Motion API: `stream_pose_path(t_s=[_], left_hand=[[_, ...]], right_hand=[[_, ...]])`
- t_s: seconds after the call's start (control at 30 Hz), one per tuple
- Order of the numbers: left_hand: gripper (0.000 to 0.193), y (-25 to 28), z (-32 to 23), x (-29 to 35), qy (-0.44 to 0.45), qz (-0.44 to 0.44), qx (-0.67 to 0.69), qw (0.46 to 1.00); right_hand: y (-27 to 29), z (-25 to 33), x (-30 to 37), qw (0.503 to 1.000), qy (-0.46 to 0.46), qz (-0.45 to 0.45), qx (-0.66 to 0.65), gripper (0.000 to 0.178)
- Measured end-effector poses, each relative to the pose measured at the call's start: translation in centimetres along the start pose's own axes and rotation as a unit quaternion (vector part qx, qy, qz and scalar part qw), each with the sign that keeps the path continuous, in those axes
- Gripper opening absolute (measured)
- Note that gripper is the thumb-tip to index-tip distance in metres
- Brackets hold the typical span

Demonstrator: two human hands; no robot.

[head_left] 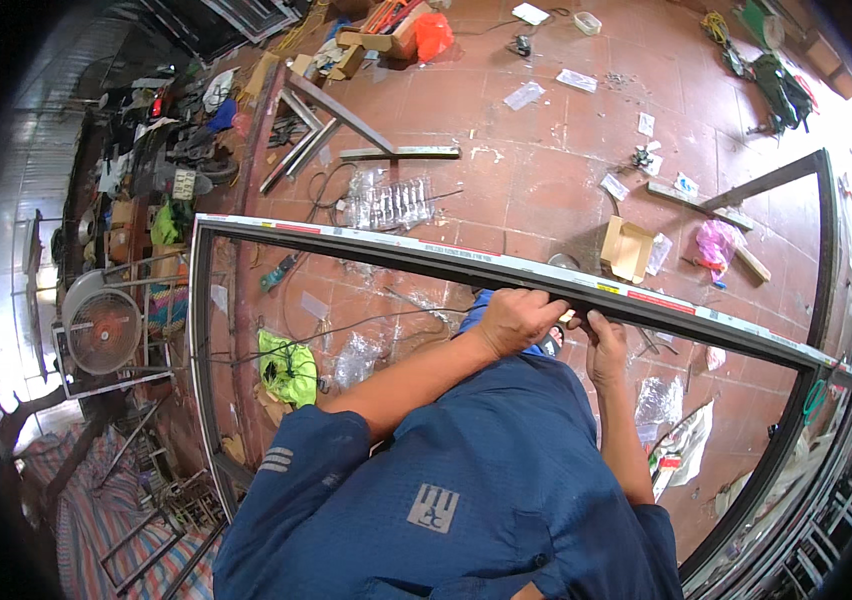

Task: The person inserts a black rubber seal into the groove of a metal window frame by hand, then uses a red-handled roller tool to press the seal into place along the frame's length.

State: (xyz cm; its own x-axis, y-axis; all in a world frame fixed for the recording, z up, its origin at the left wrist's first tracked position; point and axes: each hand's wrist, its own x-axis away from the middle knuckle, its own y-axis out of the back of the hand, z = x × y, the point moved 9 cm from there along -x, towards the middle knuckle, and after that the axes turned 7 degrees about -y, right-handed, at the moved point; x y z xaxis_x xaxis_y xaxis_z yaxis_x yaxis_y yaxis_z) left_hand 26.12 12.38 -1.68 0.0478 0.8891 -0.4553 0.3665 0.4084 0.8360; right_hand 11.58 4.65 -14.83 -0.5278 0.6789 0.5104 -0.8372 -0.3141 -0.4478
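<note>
A large dark metal frame [366,247] spans the view in front of me, its rail covered in printed white and red film. My left hand [522,322] is closed, knuckles up, at the near side of this rail. Beside it, my right hand [606,350] has thumb and fingers drawn together at the rail's dark lower edge. A small pale piece [567,316] shows between the two hands. What the fingertips pinch is hidden or too small to name.
A standing fan [103,330] is at the left. On the tiled floor lie an open cardboard box [626,250], a pink bag [717,246], a green bag [287,368], a power tool [278,272], metal profiles [401,153] and a trailing cable. Metal bars are stacked at the right.
</note>
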Motion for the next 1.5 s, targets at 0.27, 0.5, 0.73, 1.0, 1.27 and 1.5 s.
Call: stream_pose_path(t_s=[0.27, 0.5, 0.73, 1.0, 1.27, 1.5], left_hand=[[0.014, -0.7, 1.0, 0.0, -0.001, -0.007, -0.006, 1.000], [0.011, -0.6, 0.9, 0.0, 0.002, -0.019, 0.007, 1.000], [0.011, 2.0, 4.2, 4.0, 0.169, 0.044, 0.023, 0.984], [0.013, 3.4, 4.8, 3.0, 0.164, 0.042, 0.010, 0.986], [0.016, 3.1, 5.3, 3.2, 0.156, 0.029, 0.042, 0.986], [0.015, 3.2, 5.1, 2.7, 0.143, 0.028, 0.023, 0.989]], right_hand=[[-1.0, -0.6, -0.5, 0.998, -0.006, -0.028, -0.052, 0.013], [-0.6, -2.1, -1.4, 0.999, 0.012, -0.006, -0.053, 0.015], [1.3, -3.5, -1.7, 0.997, 0.001, -0.072, 0.019, 0.017], [-3.1, -0.8, -0.5, 0.998, -0.037, -0.012, -0.043, 0.017], [-2.3, -2.9, -1.2, 0.998, -0.044, -0.040, -0.030, 0.013], [-3.5, -3.7, -1.8, 0.998, -0.063, -0.003, -0.012, 0.016]])
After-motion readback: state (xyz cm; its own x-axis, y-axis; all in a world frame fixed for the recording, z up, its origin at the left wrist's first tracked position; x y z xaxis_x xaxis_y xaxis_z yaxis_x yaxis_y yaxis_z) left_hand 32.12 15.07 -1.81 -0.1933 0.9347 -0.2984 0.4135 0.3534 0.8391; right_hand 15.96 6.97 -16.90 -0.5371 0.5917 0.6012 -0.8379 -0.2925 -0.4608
